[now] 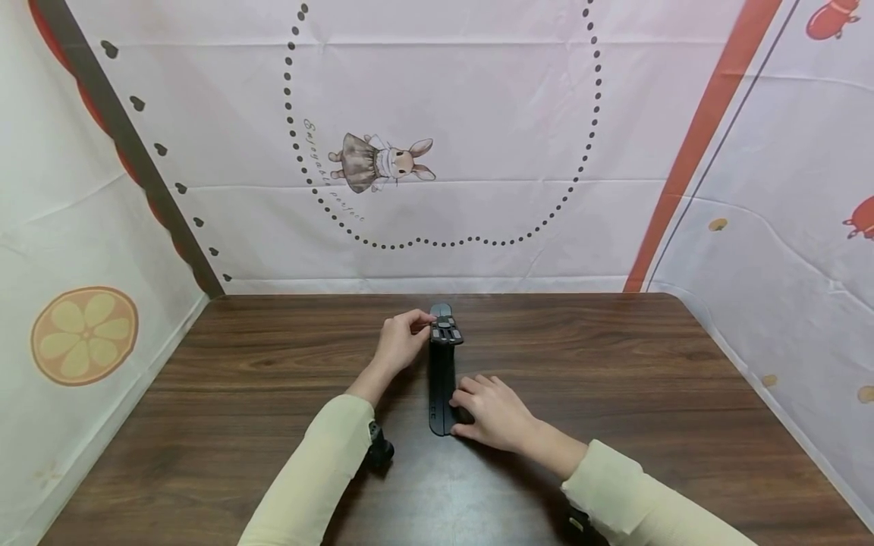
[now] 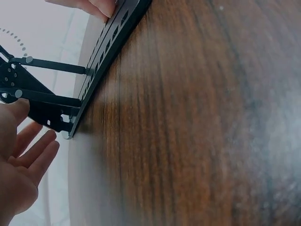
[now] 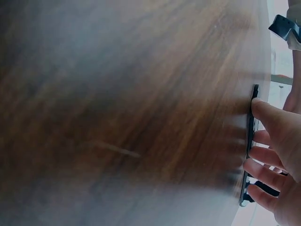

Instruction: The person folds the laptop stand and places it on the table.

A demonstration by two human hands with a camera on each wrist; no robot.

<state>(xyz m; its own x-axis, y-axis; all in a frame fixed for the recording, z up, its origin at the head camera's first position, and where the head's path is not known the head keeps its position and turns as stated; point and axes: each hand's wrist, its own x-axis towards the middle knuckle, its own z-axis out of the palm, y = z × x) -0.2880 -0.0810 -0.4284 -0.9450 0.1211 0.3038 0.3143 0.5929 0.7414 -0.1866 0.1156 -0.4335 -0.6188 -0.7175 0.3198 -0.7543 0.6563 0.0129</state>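
A black folding stand (image 1: 441, 371) stands on the table, its long flat base running away from me and a raised top piece (image 1: 446, 331) near the far end. Slotted holes line the base (image 2: 110, 44) in the left wrist view, and two hinged arms (image 2: 51, 66) join it to the raised part. With thumb and fingertips my left hand (image 1: 401, 339) pinches the raised part from the left. My right hand (image 1: 495, 413) grips the near end of the base from the right, its thumb (image 3: 263, 110) and fingers spread along the edge.
The stand sits on a dark brown wood-grain table (image 1: 614, 379). Printed white cloth (image 1: 478, 98) hangs behind the table's far edge and along both sides. A small black device (image 1: 379, 447) is strapped at the left wrist.
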